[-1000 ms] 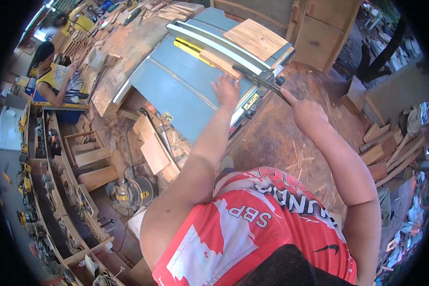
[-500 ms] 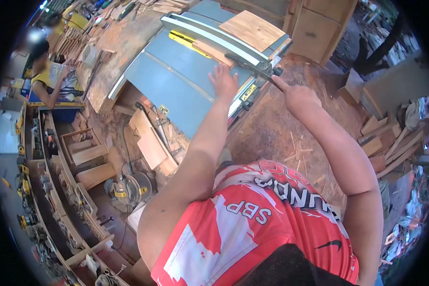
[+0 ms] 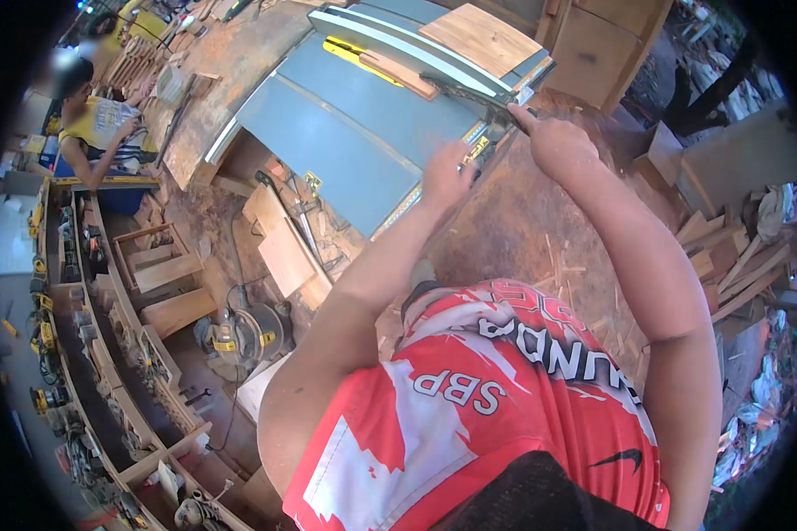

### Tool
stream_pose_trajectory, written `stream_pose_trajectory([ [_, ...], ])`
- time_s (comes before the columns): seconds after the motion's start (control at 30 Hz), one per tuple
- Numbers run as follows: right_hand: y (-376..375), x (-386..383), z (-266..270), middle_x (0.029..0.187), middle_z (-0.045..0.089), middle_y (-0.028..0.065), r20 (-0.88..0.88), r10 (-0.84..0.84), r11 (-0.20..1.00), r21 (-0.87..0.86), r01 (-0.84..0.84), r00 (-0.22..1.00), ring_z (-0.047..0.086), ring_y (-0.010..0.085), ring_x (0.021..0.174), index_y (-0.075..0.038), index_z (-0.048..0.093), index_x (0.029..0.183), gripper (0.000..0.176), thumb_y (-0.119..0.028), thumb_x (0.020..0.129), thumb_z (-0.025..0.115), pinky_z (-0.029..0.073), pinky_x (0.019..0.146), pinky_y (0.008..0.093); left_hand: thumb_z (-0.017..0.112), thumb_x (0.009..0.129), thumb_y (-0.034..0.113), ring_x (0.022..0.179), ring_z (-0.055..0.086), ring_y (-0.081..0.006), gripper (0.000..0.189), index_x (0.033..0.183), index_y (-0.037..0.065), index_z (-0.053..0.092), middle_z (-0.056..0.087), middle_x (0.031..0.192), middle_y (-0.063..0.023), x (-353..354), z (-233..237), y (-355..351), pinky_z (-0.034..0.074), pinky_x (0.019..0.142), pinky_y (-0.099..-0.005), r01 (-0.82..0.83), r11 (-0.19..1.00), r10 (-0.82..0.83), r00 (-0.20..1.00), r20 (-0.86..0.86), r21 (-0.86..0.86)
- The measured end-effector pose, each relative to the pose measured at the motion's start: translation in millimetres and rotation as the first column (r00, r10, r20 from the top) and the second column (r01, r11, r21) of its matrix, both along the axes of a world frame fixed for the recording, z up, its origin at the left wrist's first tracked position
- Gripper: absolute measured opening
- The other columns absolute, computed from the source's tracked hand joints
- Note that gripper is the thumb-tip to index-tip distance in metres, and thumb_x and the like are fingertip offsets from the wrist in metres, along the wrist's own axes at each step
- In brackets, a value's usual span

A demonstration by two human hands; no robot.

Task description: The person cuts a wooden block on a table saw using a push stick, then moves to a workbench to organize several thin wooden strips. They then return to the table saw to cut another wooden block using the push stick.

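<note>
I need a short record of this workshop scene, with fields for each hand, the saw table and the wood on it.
left hand: at front edge of saw table, holding nothing
right hand: on dark lever at fence end; grip unclear
wood: board beyond fence
nearby: another person at left

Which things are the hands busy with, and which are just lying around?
In use: right hand gripping the fence handle; left hand at the front edge of the table saw; wood strip beside the fence.
Lying about: mitre saw on the floor; loose boards below the table saw; offcut pile at the right; tools on the shelves.
</note>
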State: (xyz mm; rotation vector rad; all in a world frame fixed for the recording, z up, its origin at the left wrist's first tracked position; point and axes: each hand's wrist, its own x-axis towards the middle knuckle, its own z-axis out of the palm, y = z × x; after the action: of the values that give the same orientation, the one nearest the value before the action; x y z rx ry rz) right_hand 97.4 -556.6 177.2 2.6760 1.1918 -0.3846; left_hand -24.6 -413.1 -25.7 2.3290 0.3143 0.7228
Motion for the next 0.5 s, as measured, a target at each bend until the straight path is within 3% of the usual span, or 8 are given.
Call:
stream_pose_trajectory([
  [0.07, 6.5, -6.1, 9.2, 0.125, 0.063, 0.0214, 0.007, -0.003, 1.000, -0.021, 0.003, 1.000, 0.065, 0.0373, 0.112, -0.034, 0.031, 0.153, 0.064, -0.005, 0.096, 0.040, 0.053, 0.092, 0.0463, 0.067, 0.089, 0.022, 0.105, 0.064, -0.0355, 0.036, 0.119, 0.004, 0.064, 0.066, 0.113, -0.0196, -26.8, -35.2, -31.6, 0.050, 0.092, -0.0407, 0.272, 0.938, -0.305, 0.942, -0.141, -0.217],
  [0.17, 15.5, -6.2, 14.4, 0.129, 0.061, 0.0217, 0.007, -0.013, 0.999, -0.048, 0.013, 1.000, 0.063, 0.0375, 0.114, -0.034, 0.032, 0.153, 0.063, -0.007, 0.097, 0.039, 0.053, 0.094, 0.0466, 0.065, 0.091, 0.025, 0.101, 0.066, -0.0295, 0.032, 0.116, 0.005, 0.067, 0.068, 0.108, -0.0168, -60.9, -108.4, -58.5, 0.053, 0.087, -0.0379, 0.313, 0.860, -0.424, 0.878, -0.222, -0.403],
  [0.23, 21.2, -1.1, 9.3, 0.131, 0.059, 0.0218, -0.006, -0.025, 0.997, -0.066, 0.025, 1.000, 0.063, 0.0377, 0.115, -0.033, 0.032, 0.153, 0.062, -0.007, 0.097, 0.039, 0.052, 0.094, 0.0469, 0.064, 0.093, 0.028, 0.088, 0.066, -0.0205, 0.028, 0.111, 0.006, 0.068, 0.068, 0.092, -0.0094, -71.6, -179.3, -71.2, 0.053, 0.075, -0.0352, 0.054, 0.657, -0.212, 0.970, -0.116, -0.752],
  [0.27, 23.8, 2.0, 5.2, 0.130, 0.060, 0.0217, 0.034, 0.004, 0.999, -0.045, -0.003, 0.999, 0.063, 0.0373, 0.114, -0.033, 0.033, 0.153, 0.061, -0.007, 0.097, 0.038, 0.052, 0.094, 0.0471, 0.064, 0.093, 0.028, 0.088, 0.066, -0.0205, 0.028, 0.111, 0.006, 0.068, 0.068, 0.092, -0.0094, -75.1, -187.8, -67.2, 0.053, 0.075, -0.0352, 0.048, 0.647, -0.214, 0.970, -0.120, -0.761],
  [0.33, 26.1, 3.4, -2.2, 0.128, 0.061, 0.0216, 0.055, 0.032, 0.998, -0.047, -0.029, 0.998, 0.064, 0.0369, 0.113, -0.033, 0.033, 0.153, 0.061, -0.008, 0.097, 0.038, 0.052, 0.094, 0.0473, 0.063, 0.094, 0.028, 0.074, 0.059, -0.0141, 0.028, 0.112, 0.006, 0.066, 0.062, 0.081, -0.0013, -79.4, -209.1, -43.4, 0.049, 0.063, -0.0325, -0.320, 0.561, -0.233, 0.824, -0.516, -0.764],
  [0.4, 26.9, 3.8, -1.8, 0.125, 0.063, 0.0217, 0.092, 0.082, 0.996, 0.027, -0.085, 0.992, 0.065, 0.0358, 0.111, -0.032, 0.034, 0.152, 0.061, -0.007, 0.097, 0.038, 0.053, 0.092, 0.0474, 0.064, 0.094, 0.027, 0.065, 0.052, -0.0116, 0.032, 0.119, 0.007, 0.061, 0.056, 0.076, 0.0023, -82.5, -236.7, -41.8, 0.042, 0.055, -0.0309, -0.425, 0.356, -0.066, 0.877, -0.476, -0.832],
  [0.47, 30.1, 1.8, -7.1, 0.117, 0.065, 0.0232, 0.125, 0.086, 0.993, 0.069, -0.095, 0.988, 0.067, 0.0392, 0.104, -0.039, 0.030, 0.153, 0.070, -0.001, 0.094, 0.034, 0.053, 0.089, 0.0479, 0.062, 0.094, 0.027, 0.080, 0.059, -0.0154, 0.042, 0.130, 0.007, 0.053, 0.061, 0.092, -0.0022, -82.4, -237.3, -42.1, 0.049, 0.068, -0.0337, -0.433, 0.298, -0.014, 0.889, -0.458, -0.851],
  [0.5, 33.4, 2.1, -6.6, 0.118, 0.065, 0.0230, 0.118, 0.076, 0.996, 0.044, -0.081, 0.990, 0.066, 0.0390, 0.105, -0.039, 0.029, 0.153, 0.071, -0.001, 0.093, 0.034, 0.053, 0.089, 0.0478, 0.061, 0.095, 0.026, 0.095, 0.059, -0.0198, 0.044, 0.133, 0.006, 0.050, 0.060, 0.106, -0.0062, -79.1, -234.7, -41.6, 0.048, 0.080, -0.0376, -0.479, 0.172, 0.019, 0.875, -0.483, -0.861],
])
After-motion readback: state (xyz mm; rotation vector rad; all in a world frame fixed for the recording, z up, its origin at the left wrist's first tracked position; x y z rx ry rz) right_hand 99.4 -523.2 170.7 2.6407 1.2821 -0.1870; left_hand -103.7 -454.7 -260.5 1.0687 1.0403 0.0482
